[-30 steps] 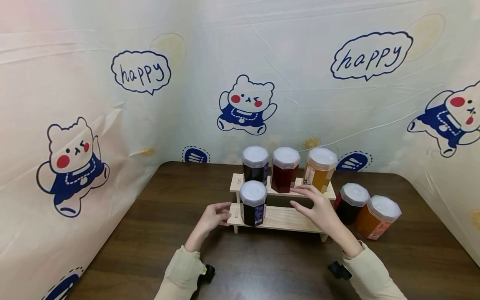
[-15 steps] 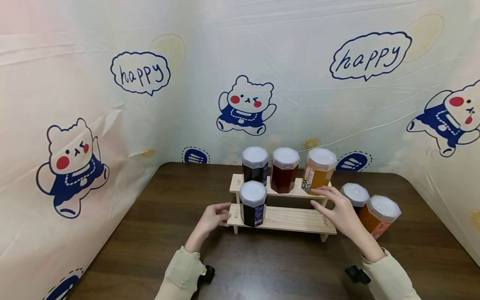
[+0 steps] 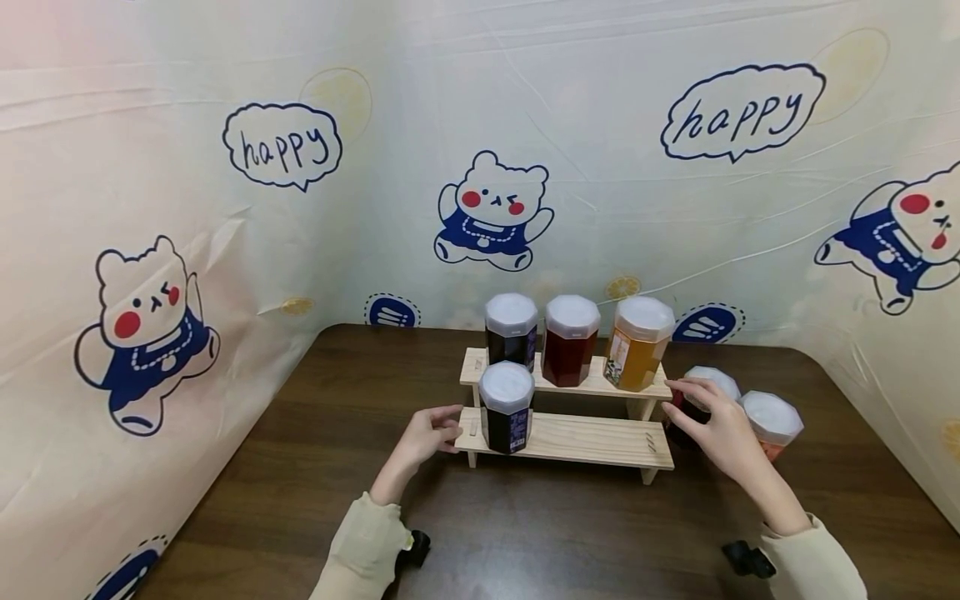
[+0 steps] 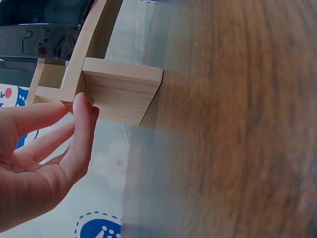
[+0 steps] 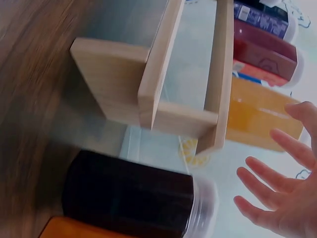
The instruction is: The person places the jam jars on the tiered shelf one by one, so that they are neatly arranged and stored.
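Note:
My left hand (image 3: 427,433) pinches the left end of the lower shelf of a two-tier wooden rack (image 3: 592,437); the left wrist view shows thumb and fingers at the shelf corner (image 4: 74,82). Fingers spread and holding nothing, my right hand (image 3: 716,429) is over the right side, beside a dark jar (image 5: 129,193) with a white lid that stands on the table. It partly hides that jar and an orange jar (image 3: 772,417) in the head view. On the lower shelf's left part stands another dark jar (image 3: 507,408).
Along the upper shelf stand a dark jar (image 3: 512,325), a red jar (image 3: 568,350) and a yellow-orange jar (image 3: 641,346), all white-lidded. A printed cloth (image 3: 600,167) hangs behind the brown wooden table (image 3: 315,500).
My right hand has moved right, from in front of the upper-shelf jars to the jars on the table. My left hand and the jars have stayed in place.

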`<act>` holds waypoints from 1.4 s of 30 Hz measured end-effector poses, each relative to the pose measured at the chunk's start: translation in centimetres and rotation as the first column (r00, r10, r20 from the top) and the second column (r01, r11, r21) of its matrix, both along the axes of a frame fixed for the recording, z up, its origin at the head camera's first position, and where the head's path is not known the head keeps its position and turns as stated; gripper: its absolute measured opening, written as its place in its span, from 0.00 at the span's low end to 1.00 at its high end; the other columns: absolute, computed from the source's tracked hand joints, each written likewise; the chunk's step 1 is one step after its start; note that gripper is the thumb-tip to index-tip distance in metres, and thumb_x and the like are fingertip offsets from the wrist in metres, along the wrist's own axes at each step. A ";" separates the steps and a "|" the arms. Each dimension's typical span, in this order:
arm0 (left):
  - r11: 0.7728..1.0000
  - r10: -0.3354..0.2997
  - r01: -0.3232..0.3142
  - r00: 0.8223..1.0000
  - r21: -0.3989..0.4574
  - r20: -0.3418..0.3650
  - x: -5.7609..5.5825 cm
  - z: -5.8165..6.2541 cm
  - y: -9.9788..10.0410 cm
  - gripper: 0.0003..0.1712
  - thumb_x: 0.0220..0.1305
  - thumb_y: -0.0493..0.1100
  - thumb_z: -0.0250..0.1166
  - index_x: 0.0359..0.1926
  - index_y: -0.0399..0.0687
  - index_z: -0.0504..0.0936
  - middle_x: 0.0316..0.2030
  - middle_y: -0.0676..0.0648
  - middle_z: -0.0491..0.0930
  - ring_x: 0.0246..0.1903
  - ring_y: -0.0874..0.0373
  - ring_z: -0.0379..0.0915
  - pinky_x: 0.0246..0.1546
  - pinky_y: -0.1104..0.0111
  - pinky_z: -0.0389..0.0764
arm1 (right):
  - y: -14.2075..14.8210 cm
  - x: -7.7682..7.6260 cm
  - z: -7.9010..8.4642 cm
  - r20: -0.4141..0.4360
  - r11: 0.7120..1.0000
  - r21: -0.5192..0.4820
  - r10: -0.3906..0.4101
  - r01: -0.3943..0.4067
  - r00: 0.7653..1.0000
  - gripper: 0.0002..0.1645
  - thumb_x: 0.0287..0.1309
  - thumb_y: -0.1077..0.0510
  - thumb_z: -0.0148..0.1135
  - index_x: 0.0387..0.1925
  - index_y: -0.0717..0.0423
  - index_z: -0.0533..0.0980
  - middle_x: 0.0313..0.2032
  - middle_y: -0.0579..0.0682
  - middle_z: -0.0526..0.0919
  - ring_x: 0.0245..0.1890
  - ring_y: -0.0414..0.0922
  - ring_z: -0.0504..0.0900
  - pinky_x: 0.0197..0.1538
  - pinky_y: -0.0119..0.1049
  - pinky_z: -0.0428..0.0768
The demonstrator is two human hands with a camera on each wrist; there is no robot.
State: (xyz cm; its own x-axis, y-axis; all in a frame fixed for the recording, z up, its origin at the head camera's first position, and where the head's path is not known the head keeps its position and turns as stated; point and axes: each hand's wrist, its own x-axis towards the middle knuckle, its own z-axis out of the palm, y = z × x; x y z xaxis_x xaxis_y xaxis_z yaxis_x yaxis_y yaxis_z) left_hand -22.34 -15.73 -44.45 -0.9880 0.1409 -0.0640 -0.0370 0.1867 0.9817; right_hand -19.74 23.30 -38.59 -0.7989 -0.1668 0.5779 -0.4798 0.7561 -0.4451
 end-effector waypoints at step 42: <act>1.000 0.011 -0.011 1.000 -0.024 -0.001 -0.2 -0.5 -0.1 0.22 0.55 0.26 0.55 0.53 0.28 0.70 0.29 0.41 0.74 0.22 0.60 0.70 0.25 0.65 0.82 | 7.8 1.4 -1.6 0.181 0.970 0.014 -0.241 0.243 0.954 0.29 0.51 0.55 0.61 0.50 0.70 0.67 0.51 0.79 0.56 0.47 0.76 0.54 0.44 0.69 0.54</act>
State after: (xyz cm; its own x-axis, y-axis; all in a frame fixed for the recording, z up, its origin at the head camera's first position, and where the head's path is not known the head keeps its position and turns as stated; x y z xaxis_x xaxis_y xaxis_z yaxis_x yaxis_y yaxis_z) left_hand -22.54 -15.83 -44.92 -0.9895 0.1287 -0.0663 -0.0382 0.2094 0.9771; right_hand -18.30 31.12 -40.15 -0.9054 0.0485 0.4217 -0.1945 0.8356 -0.5137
